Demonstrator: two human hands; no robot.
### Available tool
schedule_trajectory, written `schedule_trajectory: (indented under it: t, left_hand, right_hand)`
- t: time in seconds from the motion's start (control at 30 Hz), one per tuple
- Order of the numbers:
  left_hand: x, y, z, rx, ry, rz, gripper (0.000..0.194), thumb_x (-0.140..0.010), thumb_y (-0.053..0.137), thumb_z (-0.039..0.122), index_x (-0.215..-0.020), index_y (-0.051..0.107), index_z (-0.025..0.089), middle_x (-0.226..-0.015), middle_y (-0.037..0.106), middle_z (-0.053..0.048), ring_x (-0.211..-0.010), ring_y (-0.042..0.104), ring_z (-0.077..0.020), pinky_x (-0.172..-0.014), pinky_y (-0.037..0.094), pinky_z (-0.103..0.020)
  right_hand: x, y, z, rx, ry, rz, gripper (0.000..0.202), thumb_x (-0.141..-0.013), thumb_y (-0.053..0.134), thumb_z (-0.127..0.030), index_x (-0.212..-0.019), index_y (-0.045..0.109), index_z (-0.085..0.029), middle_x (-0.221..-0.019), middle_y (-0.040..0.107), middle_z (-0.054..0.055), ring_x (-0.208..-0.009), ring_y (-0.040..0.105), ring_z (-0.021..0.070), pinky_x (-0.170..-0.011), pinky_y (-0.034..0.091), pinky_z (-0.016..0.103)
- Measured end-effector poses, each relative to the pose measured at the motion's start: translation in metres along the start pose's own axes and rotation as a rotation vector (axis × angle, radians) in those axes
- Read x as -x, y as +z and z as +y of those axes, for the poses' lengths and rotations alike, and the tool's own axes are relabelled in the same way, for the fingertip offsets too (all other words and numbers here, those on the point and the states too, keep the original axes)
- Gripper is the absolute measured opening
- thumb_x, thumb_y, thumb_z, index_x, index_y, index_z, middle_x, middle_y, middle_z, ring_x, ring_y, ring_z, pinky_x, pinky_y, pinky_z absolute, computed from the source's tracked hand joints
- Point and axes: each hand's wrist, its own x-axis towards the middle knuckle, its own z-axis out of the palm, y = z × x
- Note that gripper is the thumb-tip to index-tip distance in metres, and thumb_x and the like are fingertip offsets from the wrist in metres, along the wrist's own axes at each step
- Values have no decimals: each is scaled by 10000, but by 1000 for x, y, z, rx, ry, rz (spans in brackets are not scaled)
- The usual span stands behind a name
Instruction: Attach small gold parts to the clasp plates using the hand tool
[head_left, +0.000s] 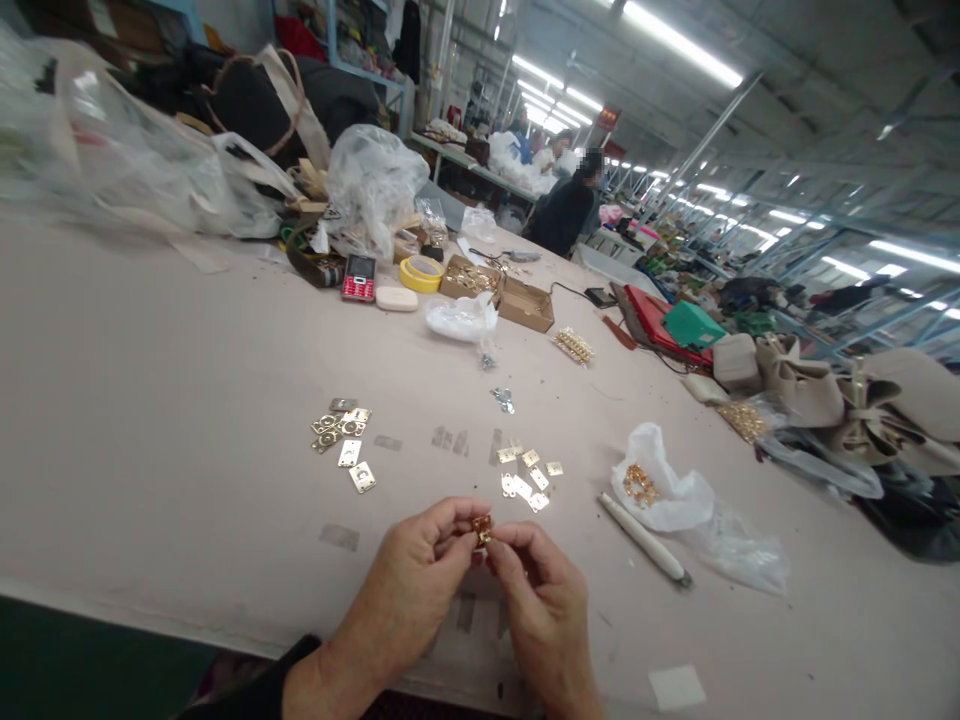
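My left hand [416,575] and my right hand [544,600] meet low in the middle of the view. Between their fingertips, both pinch a small gold metal fitting [482,529]; its exact kind is too small to make out. Just beyond my hands lies a scatter of small gold metal plates [523,486]. Larger gold plates with holes [349,453] lie to the left, some overlapping ring-shaped pieces. A few small silver pieces [503,400] rest farther back. On the right, an opened white plastic bag [671,495] holds small gold fittings [640,485], beside a pen-like white tool [646,541].
Toward the back stand cardboard boxes [526,304] of metal parts, yellow tape [421,273] and a red phone [359,278]. Beige bags [799,380] line the right side. Plastic bags [375,185] heap at the back left. A person [564,212] sits farther off.
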Motion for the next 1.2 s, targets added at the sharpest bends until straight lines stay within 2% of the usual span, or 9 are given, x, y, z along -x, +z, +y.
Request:
schedule_trajectory:
  t: [0.27, 0.37, 0.53, 0.67, 0.87, 0.97, 1.03, 1.13, 1.2]
  left_hand:
    - [3, 0, -3, -71, 27, -4, 263, -802, 599, 332, -980, 709, 173, -949, 747, -53, -902, 716, -179, -854, 574, -264]
    - [4, 2, -4, -26, 22, -3, 249, -796, 614, 342, -957, 697, 171, -930, 743, -53, -884, 719, -183, -836, 583, -272]
    - [7, 6, -5, 45, 10, 0, 245, -774, 653, 348, -934, 672, 163, -904, 738, -66, -872, 722, -197, -815, 597, -284]
    - [9, 7, -8, 68, 32, -58, 224, -792, 672, 322, -959, 666, 173, -952, 741, -59, -897, 721, -188, -872, 583, -284]
    - [5, 1, -10, -36, 58, -97, 155, -832, 647, 322, -900, 695, 191, -935, 729, -29, -859, 709, -164, -781, 569, -220]
    - [-3, -7, -11, -217, 216, -123, 113, -884, 601, 255, -890, 711, 233, -927, 707, 7, -878, 691, -125, -796, 542, -174]
    - [-8, -14, -15, -390, 417, -126, 155, -920, 562, 198, -902, 704, 257, -888, 690, 28, -852, 677, -95, -777, 523, -140]
    - [-15, -24, -28, -640, 749, -118, 241, -981, 463, 150, -1021, 672, 264, -952, 687, 15, -882, 675, -85, -783, 518, -126]
    - [-17, -29, -35, -837, 909, -86, 284, -1019, 390, 158, -1074, 655, 242, -1038, 691, -22, -944, 676, -105, -826, 527, -150]
  right_hand:
    - [3, 2, 2, 56, -28, 54, 219, -926, 591, -373, -892, 711, -192, -820, 730, 36, -741, 673, 152, -690, 531, 222]
    - [4, 2, 2, 27, 21, 56, 244, -922, 600, -396, -885, 712, -183, -809, 730, 40, -739, 682, 159, -680, 541, 222]
    - [7, 9, 1, -29, 23, 154, 276, -904, 612, -432, -847, 703, -178, -770, 719, 39, -711, 683, 163, -654, 554, 230]
    - [9, 11, 6, -42, -4, 161, 258, -914, 604, -419, -852, 692, -184, -776, 706, 35, -718, 672, 157, -669, 557, 233]
    - [8, 13, 18, -71, -27, 203, 196, -921, 605, -386, -877, 633, -197, -774, 673, 6, -700, 646, 129, -646, 535, 207]
    - [7, 11, 18, -25, -8, 124, 198, -944, 560, -375, -899, 628, -194, -796, 670, 12, -720, 639, 131, -654, 519, 213]
    - [5, 5, 15, 31, 2, 85, 186, -940, 549, -356, -929, 637, -193, -807, 671, 14, -726, 634, 133, -656, 506, 215]
    - [-2, -16, 9, 153, -6, 79, 182, -911, 561, -336, -977, 651, -192, -800, 676, 12, -719, 635, 138, -657, 500, 218]
    - [-12, -36, 4, 259, -8, 74, 185, -902, 564, -336, -970, 661, -195, -779, 673, 9, -704, 630, 140, -648, 494, 223]
